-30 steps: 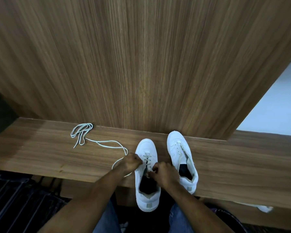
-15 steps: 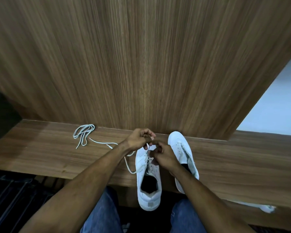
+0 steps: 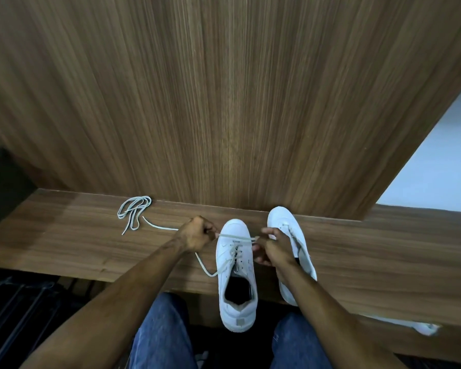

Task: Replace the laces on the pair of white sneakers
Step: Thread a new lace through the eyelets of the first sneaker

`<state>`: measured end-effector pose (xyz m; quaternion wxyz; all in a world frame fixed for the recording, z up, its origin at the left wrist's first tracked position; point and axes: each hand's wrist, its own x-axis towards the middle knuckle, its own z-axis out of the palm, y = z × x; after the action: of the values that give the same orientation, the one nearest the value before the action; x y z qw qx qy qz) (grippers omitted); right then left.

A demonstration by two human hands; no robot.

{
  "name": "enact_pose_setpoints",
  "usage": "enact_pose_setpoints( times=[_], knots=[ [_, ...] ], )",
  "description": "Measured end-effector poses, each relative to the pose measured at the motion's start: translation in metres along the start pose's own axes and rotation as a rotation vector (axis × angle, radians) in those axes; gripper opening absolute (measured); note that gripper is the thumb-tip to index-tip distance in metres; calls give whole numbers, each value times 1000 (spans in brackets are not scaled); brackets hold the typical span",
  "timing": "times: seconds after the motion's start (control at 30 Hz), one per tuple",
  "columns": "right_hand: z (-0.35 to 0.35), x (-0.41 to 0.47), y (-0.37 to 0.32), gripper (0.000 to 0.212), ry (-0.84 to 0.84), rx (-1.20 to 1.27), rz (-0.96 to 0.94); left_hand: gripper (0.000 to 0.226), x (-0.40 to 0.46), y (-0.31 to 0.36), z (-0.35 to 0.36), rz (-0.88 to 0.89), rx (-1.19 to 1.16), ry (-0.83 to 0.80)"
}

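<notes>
We look down on a long wooden shelf (image 3: 383,251) with a tall wood-grain panel (image 3: 224,102) rising behind it; to the right of the panel a pale wall (image 3: 442,161) shows, and dark slatted flooring (image 3: 24,302) lies below on the left. Our jeans (image 3: 163,336) fill the bottom of the view.

On the shelf the two white sneakers stand side by side, toes toward the panel. The left sneaker (image 3: 236,275) overhangs the near edge at its heel; the right sneaker (image 3: 282,222) sits just beside it, partly hidden by our right arm. A spare lace (image 3: 133,211) lies bunched near the panel, well to the left.

Our left hand (image 3: 197,234) is curled tightly, pinching one end of the working lace (image 3: 236,237), which runs taut across the left sneaker's toe. Our right hand (image 3: 273,249) pinches the other end with thumb and forefinger (remaining fingers loosely spread). A slack loop of lace hangs off the sneaker's left side.
</notes>
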<state>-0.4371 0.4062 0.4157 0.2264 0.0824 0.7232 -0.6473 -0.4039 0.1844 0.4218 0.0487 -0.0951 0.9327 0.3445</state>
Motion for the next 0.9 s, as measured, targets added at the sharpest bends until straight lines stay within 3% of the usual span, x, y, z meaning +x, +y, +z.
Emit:
enact_pose_setpoints(
  times=[0.07, 0.17, 0.33, 0.5, 0.57, 0.7, 0.9],
  knots=[
    [14, -3, -2, 26, -132, -134, -96, 12, 1, 7, 9, 60, -36, -51],
    [31, -1, -2, 16, -216, -304, -166, 11, 4, 22, 18, 124, -82, -89],
    [10, 13, -3, 27, 15, -347, -182, 20, 2, 8, 13, 15, -141, -40],
    [-31, 27, -11, 21, 229, -107, -104, 18, -7, -28, 5, -136, -228, 71],
    [-39, 32, -11, 23, 284, -73, -108, 11, -10, -29, 4, -215, -373, 164],
    [-39, 35, -7, 25, 346, -72, -86, 30, -10, -32, 6, -389, -721, 325],
    [-21, 31, 15, 24, 234, -157, -56, 7, 3, -23, -6, -520, -1391, 533]
  ],
)
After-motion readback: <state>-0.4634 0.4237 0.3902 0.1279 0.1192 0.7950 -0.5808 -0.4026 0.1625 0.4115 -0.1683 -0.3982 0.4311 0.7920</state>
